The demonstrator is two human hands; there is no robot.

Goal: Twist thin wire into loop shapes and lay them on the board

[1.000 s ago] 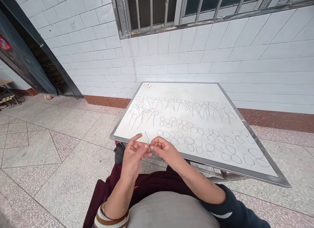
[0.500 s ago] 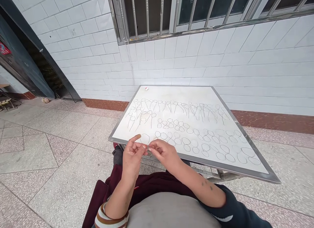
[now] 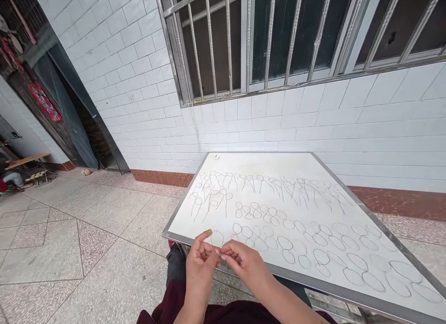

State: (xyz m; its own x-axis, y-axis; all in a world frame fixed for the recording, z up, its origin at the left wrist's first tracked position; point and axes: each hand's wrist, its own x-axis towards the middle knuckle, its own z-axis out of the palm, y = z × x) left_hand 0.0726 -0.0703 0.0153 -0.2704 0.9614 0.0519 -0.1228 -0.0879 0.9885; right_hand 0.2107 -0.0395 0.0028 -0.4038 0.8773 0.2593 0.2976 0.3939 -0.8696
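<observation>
My left hand (image 3: 202, 260) and my right hand (image 3: 242, 261) meet at the near edge of a white table (image 3: 265, 164) with a grey metal rim. Both pinch a thin, dark wire piece between their fingertips; a thin loop (image 3: 217, 237) shows just above them. The left index finger points up and outward. Across the tabletop lie rows of thin wire shapes: single loops with long tails (image 3: 226, 203) at the back and left, and figure-eight double loops (image 3: 285, 249) toward the front and right.
A small white and red item (image 3: 216, 157) sits at the table's far left corner. Behind stands a white tiled wall (image 3: 149, 124) with a barred window (image 3: 278, 41). A doorway with a dark curtain (image 3: 69, 106), a wooden bench (image 3: 28, 160) and a ball (image 3: 86, 171) are at the left.
The view has tilted up, so the table and hands sit lower and slightly further right in the picture. Both hands keep nearly the same pinched pose together.
</observation>
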